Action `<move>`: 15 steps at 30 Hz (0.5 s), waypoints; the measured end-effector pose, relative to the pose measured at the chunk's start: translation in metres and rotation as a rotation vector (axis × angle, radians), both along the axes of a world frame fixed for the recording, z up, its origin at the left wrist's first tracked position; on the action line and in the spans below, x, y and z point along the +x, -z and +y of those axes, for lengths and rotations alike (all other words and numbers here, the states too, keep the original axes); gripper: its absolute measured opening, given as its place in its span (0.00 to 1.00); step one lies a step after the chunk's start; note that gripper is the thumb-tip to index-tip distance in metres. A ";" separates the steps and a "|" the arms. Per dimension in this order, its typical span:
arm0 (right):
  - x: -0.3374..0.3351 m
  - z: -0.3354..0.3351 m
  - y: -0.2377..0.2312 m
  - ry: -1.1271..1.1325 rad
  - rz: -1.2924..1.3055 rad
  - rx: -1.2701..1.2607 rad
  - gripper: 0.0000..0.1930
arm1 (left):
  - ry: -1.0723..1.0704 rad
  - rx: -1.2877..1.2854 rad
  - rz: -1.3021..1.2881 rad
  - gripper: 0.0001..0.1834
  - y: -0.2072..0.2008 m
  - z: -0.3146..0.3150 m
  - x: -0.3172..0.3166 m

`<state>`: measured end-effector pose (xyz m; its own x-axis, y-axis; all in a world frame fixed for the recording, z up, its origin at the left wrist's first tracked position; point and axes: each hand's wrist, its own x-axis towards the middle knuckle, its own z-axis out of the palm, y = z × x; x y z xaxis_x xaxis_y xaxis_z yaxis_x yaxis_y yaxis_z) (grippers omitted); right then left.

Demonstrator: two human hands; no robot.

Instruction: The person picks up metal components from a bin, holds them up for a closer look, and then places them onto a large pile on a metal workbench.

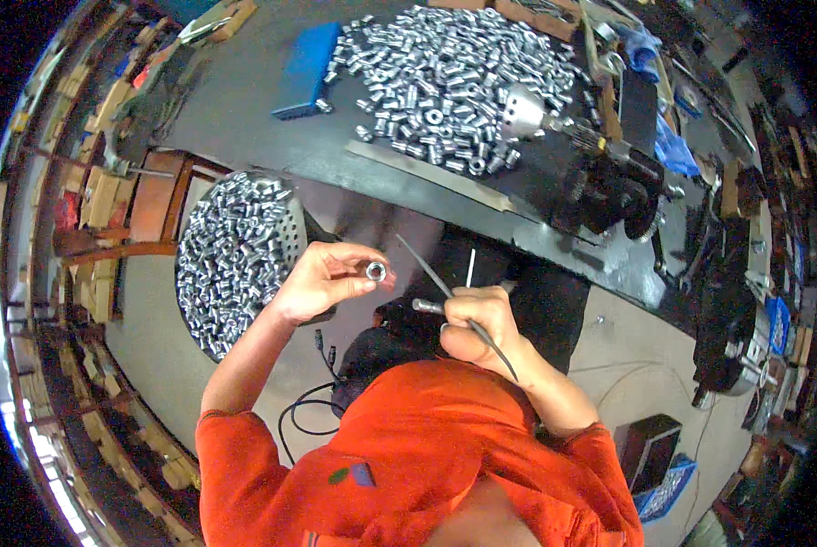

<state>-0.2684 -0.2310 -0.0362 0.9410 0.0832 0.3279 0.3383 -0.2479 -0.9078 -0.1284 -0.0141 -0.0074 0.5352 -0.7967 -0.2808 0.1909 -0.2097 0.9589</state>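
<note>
The left grip [328, 277] pinches a metal sleeve [369, 271], seemingly to leave its end uncovered; the right grip [483, 321] curls closed round a thin rod [424, 266].

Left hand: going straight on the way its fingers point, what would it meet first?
The left hand, holding a ring, would likely meet the thin rod in the right hand first, though depth is unclear from this view.

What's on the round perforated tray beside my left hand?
A heap of small shiny metal sleeves covers most of the round perforated tray. Bare, holed metal shows at its right; the surface under the heap is hidden.
</note>
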 end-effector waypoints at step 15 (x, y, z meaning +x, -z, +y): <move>0.001 0.003 0.006 0.171 0.015 -0.328 0.09 | 0.125 0.195 0.015 0.10 -0.011 -0.034 -0.015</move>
<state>-0.2670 -0.2277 -0.0426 0.9548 0.0230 0.2962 0.2544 -0.5783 -0.7752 -0.1438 -0.0478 0.0040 0.4308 -0.7862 -0.4431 0.1656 -0.4138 0.8952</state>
